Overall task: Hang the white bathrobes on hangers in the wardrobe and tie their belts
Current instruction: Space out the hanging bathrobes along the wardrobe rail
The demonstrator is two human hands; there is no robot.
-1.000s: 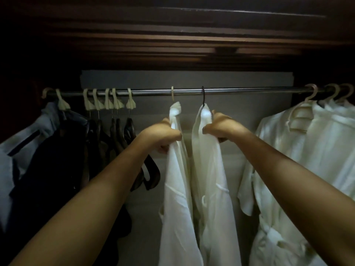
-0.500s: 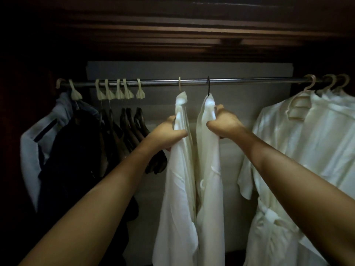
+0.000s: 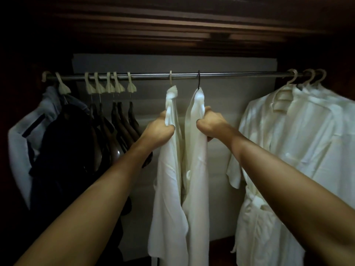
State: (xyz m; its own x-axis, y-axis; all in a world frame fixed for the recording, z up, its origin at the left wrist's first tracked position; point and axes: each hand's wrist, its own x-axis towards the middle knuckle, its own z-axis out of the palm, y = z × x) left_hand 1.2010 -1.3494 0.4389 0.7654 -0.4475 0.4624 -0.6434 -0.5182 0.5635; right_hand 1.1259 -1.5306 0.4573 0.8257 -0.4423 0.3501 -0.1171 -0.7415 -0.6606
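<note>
Left hand [image 3: 159, 131]: fist closed round the front edge of the left bathrobe [image 3: 169, 198], fingers curled tight into the cloth. It sits just right of the dark hangers [image 3: 124, 127]. Change: a second ago the fist was close under the collar; it now grips lower down the edge, having slid along the cloth.

Left bathrobe: white, hung edge-on from a cream hook [image 3: 170, 78] on the rail [image 3: 240, 74], mid-wardrobe. Not shifted along the rail. Front hangs loose; no tied belt shows.

Right bathrobe [image 3: 198, 198]: white, hung from a black hook [image 3: 198, 79], just beside the left one, with the lower folds touching. Same place on the rail as before. Front loose; a small loop shows at waist height, but the belt itself cannot be made out.

Right hand [image 3: 211, 127]: fist closed round the front edge of the right bathrobe. Change: likewise lower on the cloth than a second ago.

Finished bathrobes [image 3: 297, 150]: on three cream hangers at the rail's right end, well apart from the middle pair. The nearest carries a tied belt [image 3: 255, 204] at the waist.

Assessment: hanging appears complete for the middle pair. The downward travel of both hands suggests the fronts are being drawn straight on the way to the waist. Remaining, by this reading: find and tie two belts.
</note>
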